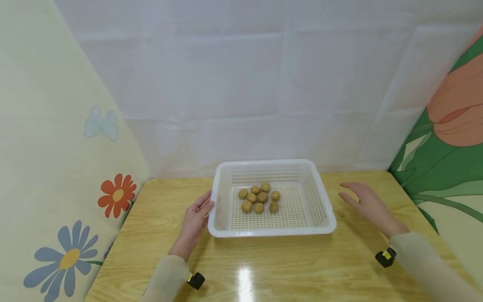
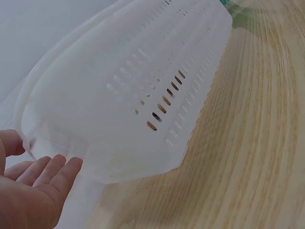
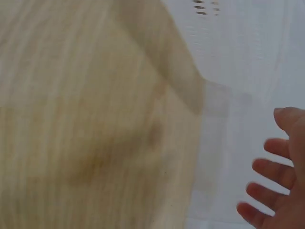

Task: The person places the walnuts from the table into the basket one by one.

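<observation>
A white plastic basket (image 1: 271,233) with slotted walls sits on the wooden table. Several small, round, brown, walnut-like pieces (image 1: 262,197) lie grouped on its floor, left of the middle. My left hand (image 1: 196,218) grips the basket's left rim, thumb over the edge and fingers beneath. In the left wrist view, that hand (image 2: 35,191) is at the rim's corner, and brown shows through slots in the basket wall (image 2: 119,71). Off to the basket's right, my right hand (image 1: 371,207) hovers apart from it with fingers spread. The right wrist view shows this hand (image 3: 281,176) holding nothing.
The wooden table (image 1: 158,222) extends to both sides and in front of the basket. A white sheet (image 1: 241,84) hangs right behind it. Flower-patterned panels stand at the left (image 1: 49,147) and right (image 1: 453,176).
</observation>
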Tool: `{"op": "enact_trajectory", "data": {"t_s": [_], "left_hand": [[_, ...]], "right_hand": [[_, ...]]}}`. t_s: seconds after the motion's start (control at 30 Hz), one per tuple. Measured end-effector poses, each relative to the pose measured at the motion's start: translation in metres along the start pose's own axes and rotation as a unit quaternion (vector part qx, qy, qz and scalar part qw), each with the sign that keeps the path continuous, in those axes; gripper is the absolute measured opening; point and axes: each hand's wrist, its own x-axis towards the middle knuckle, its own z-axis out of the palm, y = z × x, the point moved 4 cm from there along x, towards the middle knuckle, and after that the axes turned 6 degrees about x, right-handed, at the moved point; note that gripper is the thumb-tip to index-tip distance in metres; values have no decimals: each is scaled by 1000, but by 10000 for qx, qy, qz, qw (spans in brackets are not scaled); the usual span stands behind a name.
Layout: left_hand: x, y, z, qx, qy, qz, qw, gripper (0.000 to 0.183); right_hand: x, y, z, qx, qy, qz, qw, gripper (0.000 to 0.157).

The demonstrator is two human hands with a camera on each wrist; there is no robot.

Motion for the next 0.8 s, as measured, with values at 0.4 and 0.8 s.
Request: {"op": "enact_trajectory", "data": {"t_s": [0.4,0.8], "left_hand": [[2,-3,0,-78,111,18,9999,50],[-2,-3,-1,559,62,308,9979,49]], "right_hand": [[-16,10,21,-1288,153,256,9912,72],[-22,13,28,-1522,248,458,9870,79]]}}
